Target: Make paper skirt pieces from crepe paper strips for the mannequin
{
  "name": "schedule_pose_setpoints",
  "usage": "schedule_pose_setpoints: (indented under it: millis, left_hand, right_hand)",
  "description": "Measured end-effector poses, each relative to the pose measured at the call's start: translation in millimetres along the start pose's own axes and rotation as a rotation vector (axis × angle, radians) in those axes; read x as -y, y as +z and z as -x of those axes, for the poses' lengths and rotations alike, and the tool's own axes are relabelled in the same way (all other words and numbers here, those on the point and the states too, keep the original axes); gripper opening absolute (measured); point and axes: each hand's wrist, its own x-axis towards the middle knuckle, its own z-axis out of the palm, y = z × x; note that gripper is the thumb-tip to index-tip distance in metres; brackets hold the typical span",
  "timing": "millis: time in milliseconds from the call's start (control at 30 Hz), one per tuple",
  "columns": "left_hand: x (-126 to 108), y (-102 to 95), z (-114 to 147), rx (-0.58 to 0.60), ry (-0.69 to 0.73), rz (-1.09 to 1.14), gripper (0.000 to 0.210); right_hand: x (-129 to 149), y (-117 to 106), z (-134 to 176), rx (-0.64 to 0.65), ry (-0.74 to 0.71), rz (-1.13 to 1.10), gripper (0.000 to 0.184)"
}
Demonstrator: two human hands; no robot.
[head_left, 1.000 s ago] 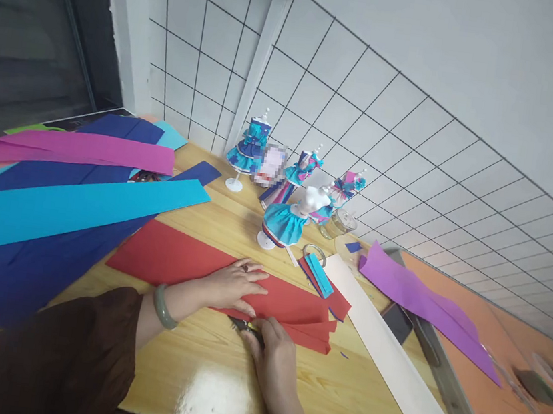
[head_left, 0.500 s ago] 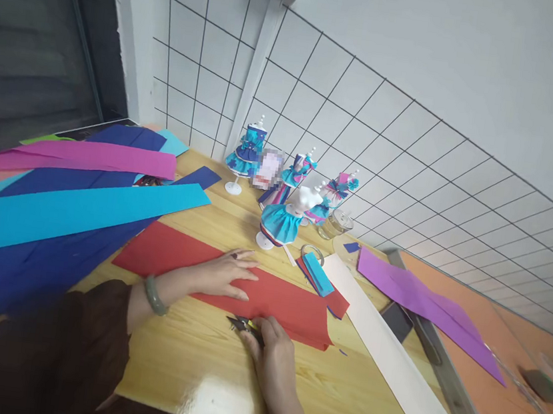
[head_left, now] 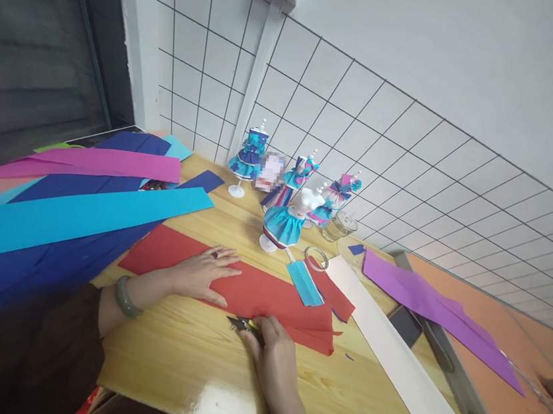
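My left hand [head_left: 205, 273] lies flat with fingers spread on a long red paper strip [head_left: 266, 293]. A dark ring and a greenish bangle [head_left: 127, 297] are on that hand and wrist. At the strip's near edge, my right hand [head_left: 274, 354] is closed around small black and yellow thread snips [head_left: 243, 324], their pointed tips facing left. Its palm side and the handle are mostly hidden. Right of the strip lie a folded light blue paper piece [head_left: 305, 283], a smaller red piece [head_left: 336, 291] and a roll of clear tape [head_left: 316, 258].
Behind the strip stand a white mini dress form in a turquoise skirt [head_left: 283, 226] and several dressed ones. A glass [head_left: 340, 227] is beside them. Blue paper [head_left: 48, 259] and a cyan strip [head_left: 78, 219] cover the left; white paper [head_left: 398, 363], purple paper [head_left: 426, 299] and a phone [head_left: 406, 325] lie right.
My left hand has slid left along the red strip. The light blue piece at the right has shifted left and lies differently. My right hand has stayed almost in place with the snips.
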Motion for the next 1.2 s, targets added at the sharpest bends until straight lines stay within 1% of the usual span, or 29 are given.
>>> schedule_pose_setpoints:
  millis: [200,500,800,1033,1200]
  left_hand:
    - [1.5,1.0,0.4,-0.010,0.011,-0.012,0.074]
    - [3.6,4.1,0.8,-0.028,0.027,-0.024,0.075]
    - [3.6,5.3,1.0,-0.065,0.046,-0.032,0.069]
    - [3.6,5.3,1.9,-0.075,0.043,-0.031,0.068]
    - [3.5,4.4,2.4,-0.073,0.043,-0.024,0.069]
  right_hand:
    - [1.8,1.7,-2.9,0.016,-0.007,0.019,0.024]
    - [-0.5,6.5,-2.2,-0.040,-0.042,0.008,0.029]
    - [1.3,7.5,-2.7,-0.028,-0.056,0.006,0.031]
    - [7.1,7.4,-9.4,-0.017,-0.069,0.013,0.027]
    - [5.3,8.9,-9.4,-0.041,-0.094,0.026,0.027]
